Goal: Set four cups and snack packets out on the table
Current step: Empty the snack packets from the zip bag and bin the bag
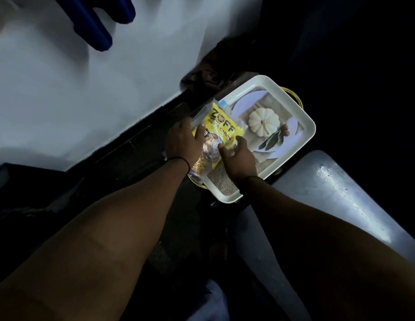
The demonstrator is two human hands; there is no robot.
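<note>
A yellow snack packet point(221, 133) lies over the left end of a white tray point(301, 114) printed with a pumpkin picture. My left hand point(182, 142) grips the packet's left edge, thumb over its front. My right hand point(237, 158) holds the packet's lower right side with curled fingers. A clear packet point(202, 112) sticks out behind the yellow one. No cups are in view.
The tray sits low in a dark spot beside a white table top point(74, 93). A dark blue object point(95, 22) rests on the table at the far left. A pale grey surface point(341, 193) lies to the right of my arm. The surroundings are very dark.
</note>
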